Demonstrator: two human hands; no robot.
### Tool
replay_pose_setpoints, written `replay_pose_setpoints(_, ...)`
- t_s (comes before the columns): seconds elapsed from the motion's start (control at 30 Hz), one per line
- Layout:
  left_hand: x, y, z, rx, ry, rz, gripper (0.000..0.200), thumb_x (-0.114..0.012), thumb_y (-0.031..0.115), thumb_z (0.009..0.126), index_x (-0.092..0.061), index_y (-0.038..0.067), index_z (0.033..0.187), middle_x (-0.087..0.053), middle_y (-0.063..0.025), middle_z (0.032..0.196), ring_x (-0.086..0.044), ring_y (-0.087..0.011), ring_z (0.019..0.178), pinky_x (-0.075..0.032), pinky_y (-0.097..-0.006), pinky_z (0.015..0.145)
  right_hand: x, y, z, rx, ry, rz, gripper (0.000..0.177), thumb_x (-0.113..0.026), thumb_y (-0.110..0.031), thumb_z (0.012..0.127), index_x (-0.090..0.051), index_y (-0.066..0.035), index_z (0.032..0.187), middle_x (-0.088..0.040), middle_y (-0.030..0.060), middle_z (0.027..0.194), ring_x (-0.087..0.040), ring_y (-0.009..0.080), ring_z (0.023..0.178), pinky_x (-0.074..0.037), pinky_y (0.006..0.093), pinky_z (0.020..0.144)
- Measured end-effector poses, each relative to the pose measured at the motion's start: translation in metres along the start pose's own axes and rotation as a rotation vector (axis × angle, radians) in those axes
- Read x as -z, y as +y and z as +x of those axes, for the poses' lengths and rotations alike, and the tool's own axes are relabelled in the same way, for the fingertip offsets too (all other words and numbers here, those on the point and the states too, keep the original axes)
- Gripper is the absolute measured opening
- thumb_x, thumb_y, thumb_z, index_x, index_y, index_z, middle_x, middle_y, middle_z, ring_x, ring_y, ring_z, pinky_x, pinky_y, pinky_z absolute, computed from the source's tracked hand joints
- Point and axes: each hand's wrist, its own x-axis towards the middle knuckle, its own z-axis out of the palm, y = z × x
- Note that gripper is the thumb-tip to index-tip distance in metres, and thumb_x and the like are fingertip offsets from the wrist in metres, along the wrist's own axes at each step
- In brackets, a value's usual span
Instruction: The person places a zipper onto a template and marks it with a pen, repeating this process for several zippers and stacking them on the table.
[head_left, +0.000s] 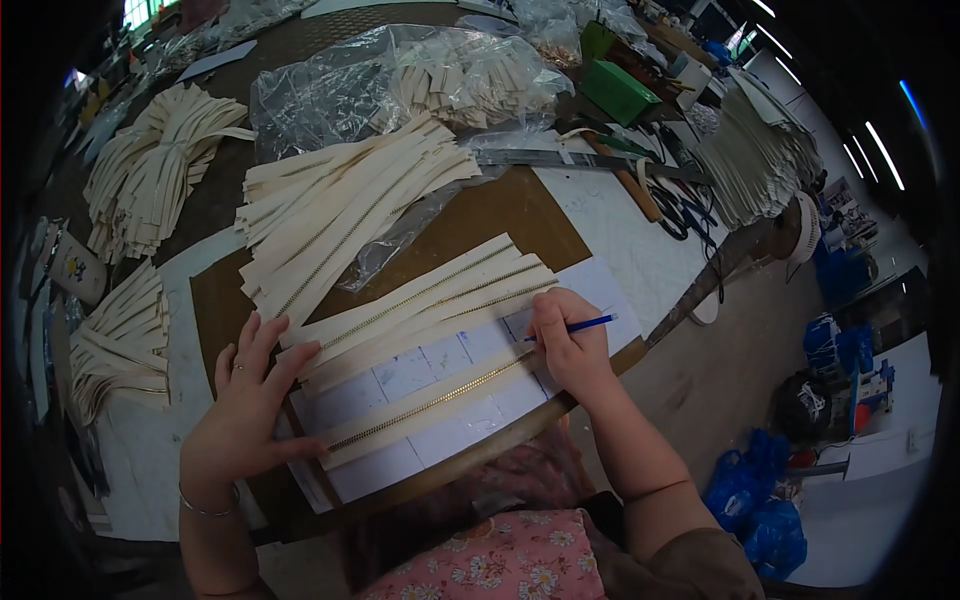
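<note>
A cream zipper tape with brass teeth [430,405] lies across a white sheet marked with lines [375,480], on a brown board [530,215]. My right hand [568,340] grips a blue pen [592,323], its tip close to the zipper's right end. My left hand [250,390] is spread, the thumb on the zipper's left end and the fingers at the ends of other zipper tapes [430,300] just above. Beyond these, a thick pile of cream zipper tapes [340,205] lies fanned out.
Tied zipper bundles [165,165] lie at the left. A clear plastic bag [320,95] of tapes sits behind. Scissors [672,215], a metal ruler [590,160] and a green box [618,92] are at the back right. Blue bags [750,490] stand on the floor.
</note>
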Motion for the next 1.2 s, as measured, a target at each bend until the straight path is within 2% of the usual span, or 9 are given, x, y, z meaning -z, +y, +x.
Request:
replay_pose_setpoints(0.37,0.001,0.001,0.0,0.009,-0.009,-0.012,0.101,-0.093,0.037,0.058,-0.045,0.02,0.146,-0.025,-0.0182,0.159,-0.011,-0.045,0.151,-0.013,-0.0599,0.118,-0.001,0.0,0.001,0.071,0.016,-0.074,0.044,-0.051,-0.026,0.106,-0.052,-0.003,0.069,-0.053,0.0031,0.064,-0.05,0.0106,0.056,-0.039,0.0274,0.053)
replay_pose_setpoints(0.43,0.001,0.002,0.0,0.007,-0.006,-0.01,0.101,-0.093,0.036,0.058,-0.045,0.02,0.146,-0.025,-0.0183,0.159,-0.011,-0.0451,0.151,-0.013,-0.0599,0.118,0.002,-0.004,0.0,-0.053,-0.013,-0.036,0.035,-0.056,-0.018,0.102,-0.058,0.001,0.073,-0.056,0.0088,0.066,-0.052,0.0201,0.062,-0.042,0.0346,0.06)
replay_pose_setpoints(0.53,0.0,-0.001,0.0,-0.004,0.003,-0.016,0.101,-0.093,0.037,0.058,-0.045,0.019,0.146,-0.025,-0.0186,0.159,-0.012,-0.0451,0.151,-0.013,-0.0601,0.118,0.005,-0.008,-0.005,0.079,0.042,-0.008,0.047,-0.047,-0.024,0.107,-0.051,-0.002,0.066,-0.051,0.0038,0.063,-0.048,0.0119,0.055,-0.038,0.0279,0.053)
replay_pose_setpoints(0.67,0.0,0.0,0.0,0.0,-0.001,-0.003,0.102,-0.093,0.037,0.058,-0.045,0.019,0.146,-0.025,-0.0186,0.159,-0.012,-0.0451,0.151,-0.013,-0.06,0.118,0.02,-0.015,-0.019,0.037,-0.018,-0.041,0.047,-0.045,-0.024,0.107,-0.051,-0.002,0.066,-0.051,0.0042,0.063,-0.047,0.0121,0.055,-0.037,0.0283,0.052)
replay_pose_setpoints(0.73,-0.001,-0.002,0.0,-0.006,0.007,-0.002,0.102,-0.093,0.037,0.057,-0.045,0.019,0.146,-0.025,-0.0186,0.159,-0.012,-0.0451,0.151,-0.013,-0.0597,0.118,0.022,-0.011,-0.023,-0.036,-0.067,-0.034,0.036,-0.055,-0.015,0.101,-0.059,0.001,0.07,-0.054,0.0086,0.062,-0.051,0.0209,0.059,-0.04,0.0348,0.057)
replay_pose_setpoints(0.87,-0.001,-0.002,-0.001,-0.015,0.011,0.006,0.102,-0.093,0.038,0.057,-0.046,0.018,0.146,-0.025,-0.0187,0.159,-0.012,-0.0453,0.151,-0.014,-0.0595,0.118,0.017,-0.012,-0.024,-0.025,-0.051,-0.029,0.032,-0.057,-0.013,0.1,-0.061,0.001,0.072,-0.054,0.0087,0.062,-0.051,0.0213,0.059,-0.04,0.035,0.057)
replay_pose_setpoints(0.97,-0.001,-0.002,0.0,-0.018,0.017,0.005,0.102,-0.092,0.038,0.057,-0.046,0.018,0.145,-0.025,-0.0186,0.159,-0.012,-0.0457,0.151,-0.014,-0.0596,0.117,0.015,-0.01,-0.022,0.05,-0.036,-0.067,0.046,-0.048,-0.022,0.106,-0.054,-0.002,0.065,-0.053,0.0042,0.063,-0.048,0.0127,0.055,-0.037,0.0288,0.053)
replay_pose_setpoints(1.03,-0.001,-0.001,0.001,-0.015,0.011,0.002,0.101,-0.093,0.038,0.057,-0.046,0.018,0.145,-0.025,-0.0189,0.159,-0.012,-0.0461,0.151,-0.014,-0.0596,0.117,0.015,-0.01,-0.024,0.031,-0.025,-0.055,0.028,-0.06,-0.01,0.098,-0.062,0.001,0.073,-0.054,0.0086,0.062,-0.051,0.0219,0.059,-0.04,0.0349,0.057)
replay_pose_setpoints(1.2,0.0,0.0,0.0,-0.006,0.016,-0.005,0.1,-0.092,0.037,0.058,-0.046,0.018,0.145,-0.026,-0.0191,0.158,-0.013,-0.0464,0.151,-0.014,-0.0593,0.117,0.023,-0.006,-0.027,0.02,-0.054,-0.049,0.024,-0.06,-0.009,0.097,-0.063,0.001,0.075,-0.057,0.0096,0.066,-0.052,0.0227,0.062,-0.042,0.0339,0.06)
